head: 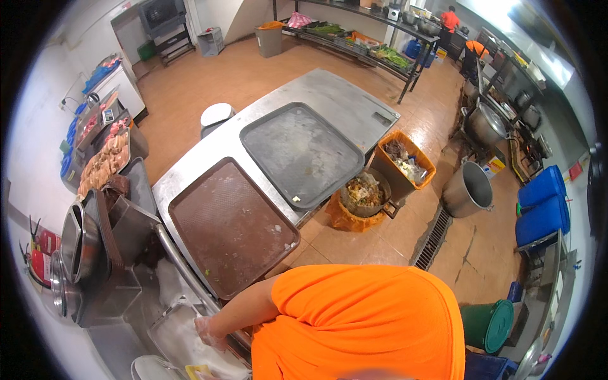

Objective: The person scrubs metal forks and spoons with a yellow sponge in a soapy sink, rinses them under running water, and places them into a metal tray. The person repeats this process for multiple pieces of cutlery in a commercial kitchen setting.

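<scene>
My right hand [211, 334], wet with suds, reaches down into a steel sink [111, 339] on the left. It is over a rectangular pan [178, 327] covered in white foam; the fingers are partly hidden, so a grip cannot be made out. A yellow item [199, 372], perhaps a sponge, shows at the lower edge of the view, beside a pale rounded dish [151, 369]. My left hand is out of view. Along the sink runs a steel table bearing a brown tray [232, 228] and a grey tray [304, 152], both with food scraps.
Steel pans [78, 242] are stacked past the sink, near trays of raw meat [107, 159]. A pot of food waste [365, 192] and a lined bin [406, 159] stand by the table. A large pot [468, 190] sits near a floor drain [432, 240]. Two people work far back.
</scene>
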`<state>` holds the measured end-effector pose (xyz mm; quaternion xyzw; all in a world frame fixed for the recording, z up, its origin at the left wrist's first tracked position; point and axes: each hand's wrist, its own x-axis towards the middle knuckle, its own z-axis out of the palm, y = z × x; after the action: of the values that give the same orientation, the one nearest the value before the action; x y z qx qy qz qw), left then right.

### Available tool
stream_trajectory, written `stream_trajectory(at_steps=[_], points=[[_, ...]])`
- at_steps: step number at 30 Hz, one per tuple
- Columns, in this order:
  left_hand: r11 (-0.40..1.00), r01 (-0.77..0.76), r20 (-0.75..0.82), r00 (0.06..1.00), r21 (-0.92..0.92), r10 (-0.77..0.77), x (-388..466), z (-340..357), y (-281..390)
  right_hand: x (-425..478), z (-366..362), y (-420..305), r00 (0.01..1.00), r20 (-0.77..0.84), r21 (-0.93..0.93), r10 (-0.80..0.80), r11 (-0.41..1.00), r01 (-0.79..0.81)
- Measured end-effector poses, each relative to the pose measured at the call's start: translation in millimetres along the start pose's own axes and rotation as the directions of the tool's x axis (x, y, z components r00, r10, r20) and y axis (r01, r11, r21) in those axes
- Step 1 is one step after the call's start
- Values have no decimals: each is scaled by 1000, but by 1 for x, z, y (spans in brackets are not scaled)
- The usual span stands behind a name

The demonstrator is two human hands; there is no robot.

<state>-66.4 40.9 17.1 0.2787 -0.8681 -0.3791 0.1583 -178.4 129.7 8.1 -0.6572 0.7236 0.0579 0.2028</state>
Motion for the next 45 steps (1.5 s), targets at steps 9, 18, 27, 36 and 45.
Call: stream_trajectory(at_steps=[9,18,27,36,45], points=[[996,52,-63,996,-73,-57,6,3,-2,-8,-3,0,998,-65,-22,15,1000,-16],[986,94,-127,986,-135,-111,9,1,-8,-13,-10,-2,999,-21,-10,25,1000,-25],[970,138,-198,964,-198,-177,7,-3,-12,-22,-23,-3,999,40,59,33,998,-35],[954,175,-259,936,-243,-238,2,-15,-25,-20,-25,-3,999,29,43,13,999,-14],[937,199,-309,907,-285,-287,-3,-18,-32,-9,-18,-3,996,83,49,20,999,-24]])
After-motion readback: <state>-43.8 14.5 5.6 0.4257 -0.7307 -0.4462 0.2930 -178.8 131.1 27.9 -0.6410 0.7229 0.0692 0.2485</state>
